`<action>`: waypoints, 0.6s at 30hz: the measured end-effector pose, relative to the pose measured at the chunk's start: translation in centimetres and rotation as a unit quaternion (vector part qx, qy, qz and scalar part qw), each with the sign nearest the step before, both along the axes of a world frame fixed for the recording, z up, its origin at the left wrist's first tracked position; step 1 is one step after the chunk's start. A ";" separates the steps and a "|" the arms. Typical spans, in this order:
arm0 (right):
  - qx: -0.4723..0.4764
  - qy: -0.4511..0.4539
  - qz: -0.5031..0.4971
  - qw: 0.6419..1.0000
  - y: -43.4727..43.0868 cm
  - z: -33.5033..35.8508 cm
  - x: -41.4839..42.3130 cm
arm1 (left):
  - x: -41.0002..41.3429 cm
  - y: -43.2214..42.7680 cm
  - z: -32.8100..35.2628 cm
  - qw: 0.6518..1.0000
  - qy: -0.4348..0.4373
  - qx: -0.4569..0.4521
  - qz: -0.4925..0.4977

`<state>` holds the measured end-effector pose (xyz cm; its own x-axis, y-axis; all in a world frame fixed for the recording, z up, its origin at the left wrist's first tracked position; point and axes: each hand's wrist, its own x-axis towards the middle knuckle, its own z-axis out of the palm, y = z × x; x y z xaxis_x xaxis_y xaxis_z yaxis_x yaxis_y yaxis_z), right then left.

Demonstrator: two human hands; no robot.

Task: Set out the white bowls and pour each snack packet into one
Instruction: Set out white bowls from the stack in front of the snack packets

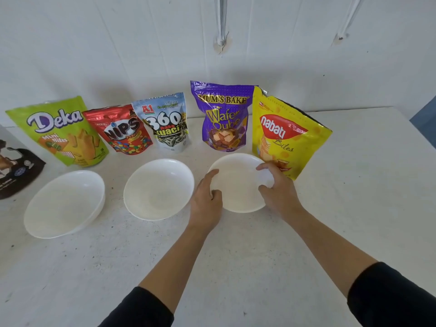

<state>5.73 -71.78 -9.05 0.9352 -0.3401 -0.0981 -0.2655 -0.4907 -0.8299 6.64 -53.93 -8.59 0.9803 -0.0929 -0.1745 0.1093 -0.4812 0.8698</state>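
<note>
A: Biggest first, quick.
B: White table (354, 220), with all the items sitting toward its far side.
A: Packets?
B: They stand in a row along the back, long axes up, fronts toward the camera. From the left: dark packet (14, 168) cut off by the frame, green Deka packet (59, 135), red Nips packet (122, 131), 360 Kuaci packet (167, 123), purple Wafer Qube packet (224, 116) and yellow Nabati packet (287, 135). The Nabati one leans right.
A: Bowls?
B: There are three spots in front of the packets, and every bowl is mouth up. Left bowl (63, 204) looks stacked on another. Middle bowl (158, 188) sits alone. Right bowl (238, 185) is just before Wafer Qube and Nabati.
A: Hands?
B: Left hand (207, 199) grips the right bowl's left rim, right hand (278, 190) its right rim, with the fingers of both curled over the edge.
</note>
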 end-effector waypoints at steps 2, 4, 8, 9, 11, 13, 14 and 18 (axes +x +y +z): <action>-0.003 -0.001 0.009 1.000 -0.1 0.1 -0.1 | -0.1 0.2 -0.1 1.000 -0.004 0.005 -0.005; -0.003 0.003 0.018 1.000 0.0 0.1 -0.3 | -0.2 0.4 -0.2 1.000 0.003 0.005 -0.008; -0.009 0.016 0.032 0.999 0.0 0.2 -1.3 | -0.8 0.8 0.0 1.000 0.012 0.016 -0.021; -0.011 0.020 0.034 0.999 0.0 0.3 -1.5 | -0.9 1.0 0.0 0.999 0.012 0.017 -0.025; -0.018 0.024 0.033 0.999 0.1 0.5 -1.8 | -1.2 1.3 0.4 0.999 0.018 0.016 -0.039; -0.053 0.003 0.027 0.998 0.4 1.0 -2.1 | -1.4 1.6 1.3 0.997 0.034 0.007 -0.063; -0.081 -0.019 0.027 0.996 0.5 1.3 -2.4 | -1.5 1.8 2.0 0.996 0.048 0.004 -0.078; -0.194 -0.112 0.036 0.974 2.2 3.7 -3.4 | -2.6 4.4 5.4 0.989 0.089 0.030 -0.111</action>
<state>2.33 -69.57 -5.36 0.9416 -0.2431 0.2329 -0.0527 -0.7897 -0.6113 4.05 -49.55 -3.18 0.8899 -0.2873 -0.3544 0.1439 -0.5603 0.8157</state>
